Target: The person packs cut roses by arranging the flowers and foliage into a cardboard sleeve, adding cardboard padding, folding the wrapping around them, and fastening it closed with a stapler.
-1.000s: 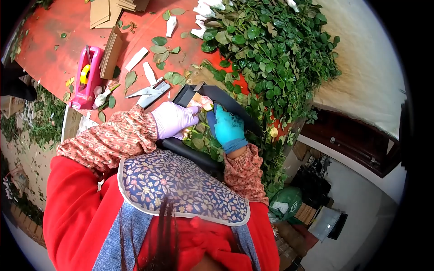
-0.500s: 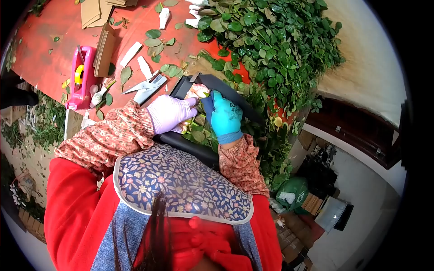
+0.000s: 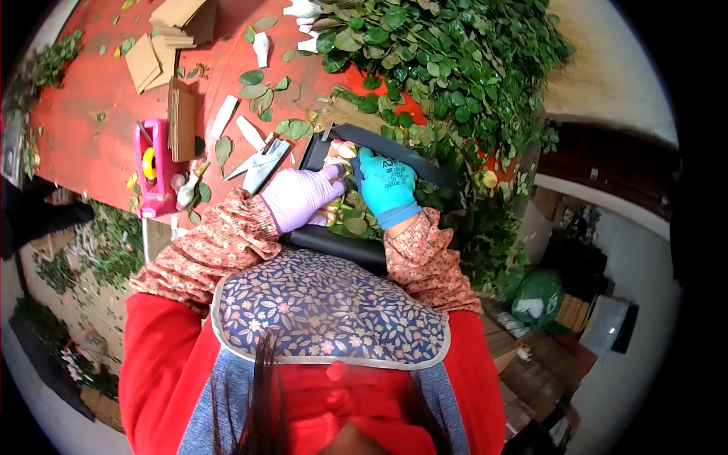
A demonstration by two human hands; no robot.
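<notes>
My left hand (image 3: 303,199), in a pale lilac glove, is closed over pink-and-cream roses (image 3: 340,153) inside a black tray-like holder (image 3: 334,244). Facing it, my right hand (image 3: 387,186) in a turquoise glove with dark print curls its fingers around the same bunch from the other side. Green leaves (image 3: 355,225) show between and below the hands. My fingertips are partly hidden among the flowers. Open-bladed scissors (image 3: 262,163) lie on the red table just beyond my left hand.
A pink tape dispenser (image 3: 157,171) stands at the left table edge, beside folded cardboard (image 3: 181,121). White sleeves (image 3: 224,116) and loose leaves are scattered across the red table (image 3: 83,144). A large heap of leafy stems (image 3: 447,68) fills the right side.
The camera view has shifted, moving the whole scene within the frame. Both hands stay at the roses in the black holder, with little change in their grip.
</notes>
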